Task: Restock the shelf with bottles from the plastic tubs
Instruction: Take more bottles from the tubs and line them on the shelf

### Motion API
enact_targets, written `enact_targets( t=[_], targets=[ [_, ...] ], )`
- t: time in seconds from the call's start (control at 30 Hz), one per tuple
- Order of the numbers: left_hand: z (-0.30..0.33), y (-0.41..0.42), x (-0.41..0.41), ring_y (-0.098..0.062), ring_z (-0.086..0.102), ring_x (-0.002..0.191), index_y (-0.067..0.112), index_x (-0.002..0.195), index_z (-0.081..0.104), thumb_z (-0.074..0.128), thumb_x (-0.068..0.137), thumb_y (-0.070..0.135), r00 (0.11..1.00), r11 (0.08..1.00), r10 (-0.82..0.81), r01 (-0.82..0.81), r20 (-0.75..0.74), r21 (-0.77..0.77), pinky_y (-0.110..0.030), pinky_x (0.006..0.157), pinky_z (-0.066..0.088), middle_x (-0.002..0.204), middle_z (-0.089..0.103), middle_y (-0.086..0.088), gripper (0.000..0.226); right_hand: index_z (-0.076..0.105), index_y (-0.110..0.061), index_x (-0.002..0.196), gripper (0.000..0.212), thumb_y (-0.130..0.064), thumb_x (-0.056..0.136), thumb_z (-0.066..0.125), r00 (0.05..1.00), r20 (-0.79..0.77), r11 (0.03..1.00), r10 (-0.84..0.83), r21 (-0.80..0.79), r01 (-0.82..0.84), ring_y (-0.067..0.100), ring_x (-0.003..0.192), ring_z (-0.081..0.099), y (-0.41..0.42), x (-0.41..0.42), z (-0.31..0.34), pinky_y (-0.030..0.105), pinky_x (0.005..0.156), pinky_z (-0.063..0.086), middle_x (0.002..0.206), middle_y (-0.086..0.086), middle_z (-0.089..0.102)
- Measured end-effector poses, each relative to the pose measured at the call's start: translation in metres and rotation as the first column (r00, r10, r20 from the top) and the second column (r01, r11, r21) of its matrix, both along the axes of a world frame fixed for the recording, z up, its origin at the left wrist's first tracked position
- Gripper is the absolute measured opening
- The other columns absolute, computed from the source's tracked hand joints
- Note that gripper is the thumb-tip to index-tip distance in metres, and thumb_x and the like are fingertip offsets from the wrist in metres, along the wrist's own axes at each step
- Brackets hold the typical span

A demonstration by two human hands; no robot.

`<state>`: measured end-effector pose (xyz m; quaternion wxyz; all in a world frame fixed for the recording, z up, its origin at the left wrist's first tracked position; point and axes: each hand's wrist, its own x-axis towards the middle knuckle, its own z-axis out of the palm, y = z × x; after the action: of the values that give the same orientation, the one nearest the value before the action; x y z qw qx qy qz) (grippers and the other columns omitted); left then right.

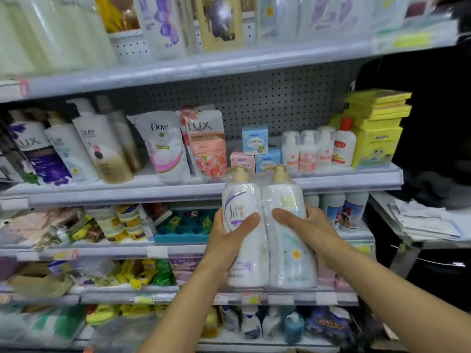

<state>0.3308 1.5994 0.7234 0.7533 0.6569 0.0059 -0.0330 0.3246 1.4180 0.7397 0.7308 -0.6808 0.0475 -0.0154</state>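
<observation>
- Shelving unit [229, 70], grey metal, pegboard back, several tiers, fills nearly the whole view; image blurry in places.
- Top tier: tall pale packs and boxed sets, too blurred to read.
- Second tier [153, 192], left part: row of leaning pump bottles, incl. purple Lux bottle [38, 154] and Olay bottle [104, 149]; next to them Dove refill pouch [165, 146] and Lux refill pouch [207, 146], side by side.
- Same tier, right end: stack of yellow boxes [377, 128]; small white bottles [318, 149] in a row just left of it; small blue and pink boxes [254, 149] left of those.
- Twin pack of bottles [267, 238]: two white Lux pump bottles wrapped together in clear plastic, upright, held in the air in front of the shelves, pump tops level with the second tier's front edge, below the small boxes.
- Paper stack [428, 222] on a surface right of the shelving.
- Teal tray [183, 228] on the third tier, left of the held pack.
- Left hand [226, 240]: grips the left bottle of the pack, thumb across its front, fingers curled behind.
- Right hand [305, 228]: grips the right bottle, thumb laid over its front, fingers wrapped round its far side.
- Lower tiers: mixed packets and small bottles, detail unclear.
</observation>
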Motion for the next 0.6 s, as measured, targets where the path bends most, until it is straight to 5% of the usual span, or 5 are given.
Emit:
enact_targets(
  t=[0.1, 0.23, 0.6],
  targets=[
    [0.02, -0.024, 0.001, -0.021, 0.072, 0.098, 0.033, 0.12, 0.055, 0.092, 0.056, 0.044, 0.999, 1.0, 0.007, -0.006, 0.031, -0.019, -0.047, 0.087, 0.058, 0.113, 0.073, -0.001, 0.075, 0.068, -0.014, 0.099, 0.035, -0.031, 0.072, 0.082, 0.999, 0.035, 1.0, 0.02, -0.002, -0.02, 0.023, 0.076, 0.074, -0.025, 0.002, 0.021, 0.041, 0.071, 0.06, 0.084, 0.004, 0.077],
    [0.05, -0.067, -0.003, -0.022, 0.073, 0.097, 0.03, 0.124, 0.055, 0.091, 0.059, 0.041, 0.996, 0.998, -0.002, 0.007, 0.091, -0.055, -0.048, 0.087, 0.058, 0.11, 0.074, 0.0, 0.075, 0.067, -0.013, 0.1, 0.027, -0.025, 0.077, 0.079, 0.992, 0.124, 0.999, 0.036, 0.024, -0.04, 0.02, 0.075, 0.074, -0.068, -0.001, 0.052, 0.03, 0.059, 0.058, 0.084, 0.002, 0.077],
    [0.141, -0.19, 0.004, -0.02, 0.073, 0.096, 0.03, 0.124, 0.053, 0.091, 0.058, 0.048, 0.951, 0.999, 0.039, -0.03, 0.307, -0.035, -0.046, 0.085, 0.059, 0.113, 0.072, 0.0, 0.078, 0.069, -0.011, 0.093, 0.019, -0.02, 0.078, 0.077, 0.942, 0.333, 0.999, 0.046, 0.004, -0.051, 0.023, 0.072, 0.074, -0.186, 0.0, 0.15, 0.03, 0.057, 0.059, 0.082, 0.006, 0.076]
  ],
)
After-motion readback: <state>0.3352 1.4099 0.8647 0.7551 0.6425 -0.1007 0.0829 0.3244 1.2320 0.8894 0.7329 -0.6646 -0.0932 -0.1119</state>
